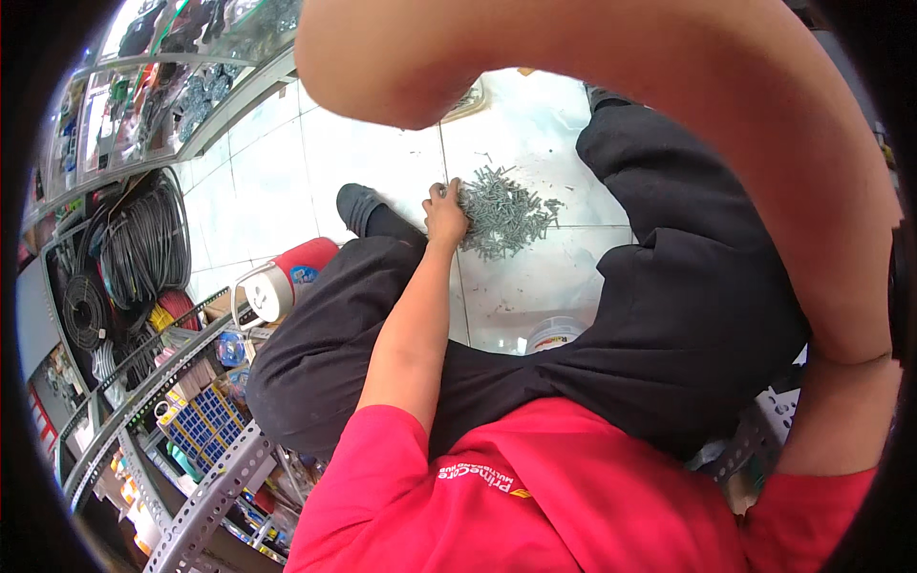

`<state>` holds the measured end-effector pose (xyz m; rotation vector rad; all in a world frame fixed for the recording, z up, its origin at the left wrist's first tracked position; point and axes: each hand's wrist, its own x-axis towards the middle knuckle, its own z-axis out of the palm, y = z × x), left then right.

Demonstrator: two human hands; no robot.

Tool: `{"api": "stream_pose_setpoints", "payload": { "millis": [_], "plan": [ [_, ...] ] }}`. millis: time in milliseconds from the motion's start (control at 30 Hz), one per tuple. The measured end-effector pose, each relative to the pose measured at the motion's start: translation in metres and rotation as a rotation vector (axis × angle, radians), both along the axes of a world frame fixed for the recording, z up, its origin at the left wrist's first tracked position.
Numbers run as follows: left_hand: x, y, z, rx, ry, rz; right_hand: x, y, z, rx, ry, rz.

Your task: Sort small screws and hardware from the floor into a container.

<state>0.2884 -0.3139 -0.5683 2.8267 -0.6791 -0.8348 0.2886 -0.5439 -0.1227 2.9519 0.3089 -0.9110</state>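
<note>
On the white tiled floor between my legs lies a loose pile of small grey metal fasteners (505,211), nails or screws. My left hand (445,215) rests at the pile's left edge, its fingers bent and touching the pieces. Whether any are pinched in it is hidden. Close to the camera, my right arm arches across the top of the view. The blurred near part of my right hand (372,79) shows there, but its fingers are out of sight. Beyond the pile, a shallow tray (473,107) with similar pieces is partly covered by that arm.
A plastic tub (555,331) stands near my lap. By my left knee is a red jug (311,259) with a white lid. Coiled cables (147,233), a glass display case (136,114) and perforated steel shelving (208,494) with packaged goods crowd the left side.
</note>
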Motion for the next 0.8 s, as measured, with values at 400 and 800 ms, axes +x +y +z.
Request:
{"api": "stream_pose_setpoints", "payload": {
  "millis": [400,800],
  "plan": [
    [0.053,0.042,-0.036,-0.269,0.218,-0.079,0.042,-0.022,-0.041,-0.149,0.037,0.454],
    [0.045,0.014,0.017,-0.336,0.863,0.283,0.040,0.016,-0.014,-0.108,-0.099,0.110]
  ]
}}
